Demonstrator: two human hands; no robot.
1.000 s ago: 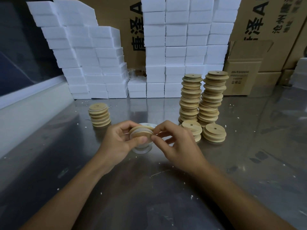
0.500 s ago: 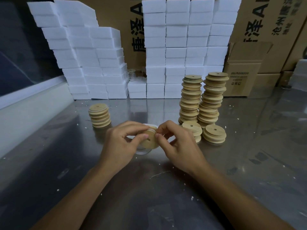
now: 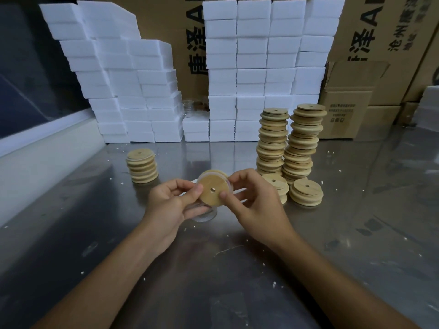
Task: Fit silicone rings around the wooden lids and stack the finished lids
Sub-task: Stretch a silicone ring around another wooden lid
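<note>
**Two hands hold one round wooden lid**

Both hands are up over the shiny grey metal table (image 3: 356,233), near its middle. Between them is a round, pale wooden lid with a small hole in its middle (image 3: 213,191). Its flat face is tipped up toward the camera. A thin clear silicone ring (image 3: 215,172) shows along the lid's top edge.

The left hand (image 3: 166,205) pinches the lid's left edge, with the thumb on the front and the other fingers curled behind. The right hand (image 3: 256,203) pinches the right edge the same way, thumb tip on the lid's face.

Under the hands sits a small clear round thing (image 3: 204,216) on the table. It is too blurry to tell what it is.

To the left stands a short stack of wooden lids (image 3: 142,166). To the right stand two tall stacks of wooden lids (image 3: 288,143), side by side, with two low piles of wooden lids (image 3: 306,192) in front of them.

At the back are piles of white foam blocks (image 3: 251,67), and behind those, big brown cardboard boxes (image 3: 380,32).
</note>
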